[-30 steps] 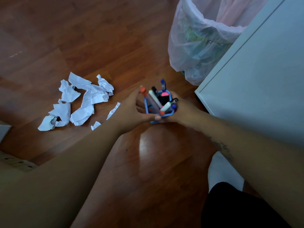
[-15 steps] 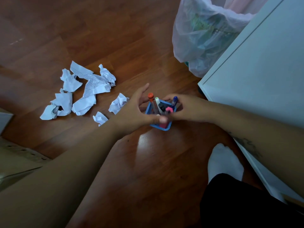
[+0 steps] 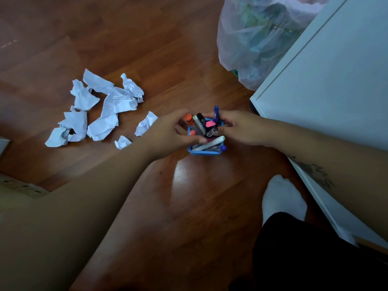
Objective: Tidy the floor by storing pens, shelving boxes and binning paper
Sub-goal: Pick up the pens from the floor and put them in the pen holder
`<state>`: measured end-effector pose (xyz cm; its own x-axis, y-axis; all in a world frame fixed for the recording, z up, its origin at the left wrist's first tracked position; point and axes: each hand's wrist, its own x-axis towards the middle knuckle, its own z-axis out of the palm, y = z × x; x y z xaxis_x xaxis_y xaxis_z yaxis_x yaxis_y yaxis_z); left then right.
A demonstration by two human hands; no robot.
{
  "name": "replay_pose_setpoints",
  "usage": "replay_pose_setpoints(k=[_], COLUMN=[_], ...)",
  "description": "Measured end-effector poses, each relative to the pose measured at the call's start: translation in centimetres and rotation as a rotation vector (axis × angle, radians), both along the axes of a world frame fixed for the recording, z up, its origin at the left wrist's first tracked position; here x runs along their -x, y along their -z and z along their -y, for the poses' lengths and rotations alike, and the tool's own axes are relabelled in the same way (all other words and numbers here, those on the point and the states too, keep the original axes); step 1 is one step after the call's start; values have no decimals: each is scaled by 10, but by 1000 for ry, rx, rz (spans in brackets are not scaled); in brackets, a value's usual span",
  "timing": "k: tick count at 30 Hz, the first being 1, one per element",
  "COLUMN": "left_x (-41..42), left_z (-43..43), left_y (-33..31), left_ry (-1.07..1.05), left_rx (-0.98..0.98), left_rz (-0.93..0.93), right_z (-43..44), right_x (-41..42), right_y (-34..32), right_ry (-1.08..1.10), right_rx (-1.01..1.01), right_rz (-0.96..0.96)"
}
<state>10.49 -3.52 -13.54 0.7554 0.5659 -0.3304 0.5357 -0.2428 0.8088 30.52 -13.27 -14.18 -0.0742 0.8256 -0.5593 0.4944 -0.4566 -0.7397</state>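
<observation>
A small blue pen holder stands on the wooden floor, filled with several pens and markers. My left hand grips its left side, thumb across the front. My right hand holds its right side, fingers at the blue pen. One white marker lies tilted across the holder's top. Crumpled white paper pieces lie scattered on the floor to the left, with two smaller balls near my left wrist.
A bin lined with a translucent plastic bag stands at the upper right. A white cabinet fills the right side. My white-socked foot rests on the floor below. A cardboard box edge shows at the left.
The pen holder has come down from a raised, tilted hold and now sits on the floor. Both hands stayed around it. The view shifted, showing more paper at the left.
</observation>
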Motion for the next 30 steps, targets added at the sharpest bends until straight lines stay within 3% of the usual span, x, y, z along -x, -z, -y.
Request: replay_pose_setpoints(k=[6, 10, 15, 19, 23, 27, 30], left_x=[-17, -7, 14, 9, -2, -1, 0], left_z=[5, -1, -8, -7, 10, 12, 12], left_y=[5, 8, 8, 4, 3, 6, 3], left_ry=[-169, -132, -41, -30, -48, -118, -92], left_rx=[-81, 60, 271, 235, 238, 155, 124], left_rz=[17, -14, -47, -22, 12, 1, 5], right_z=[-6, -4, 12, 14, 10, 5, 6], right_x=[2, 0, 1, 8, 19, 16, 13], right_y=[-18, -21, -9, -2, 3, -1, -5], right_ry=[-194, -310, -44, 100, 158, 90, 129], right_rx=[220, 258, 71, -32, -155, -118, -116], right_rz=[-61, 80, -15, -48, 39, 98, 31])
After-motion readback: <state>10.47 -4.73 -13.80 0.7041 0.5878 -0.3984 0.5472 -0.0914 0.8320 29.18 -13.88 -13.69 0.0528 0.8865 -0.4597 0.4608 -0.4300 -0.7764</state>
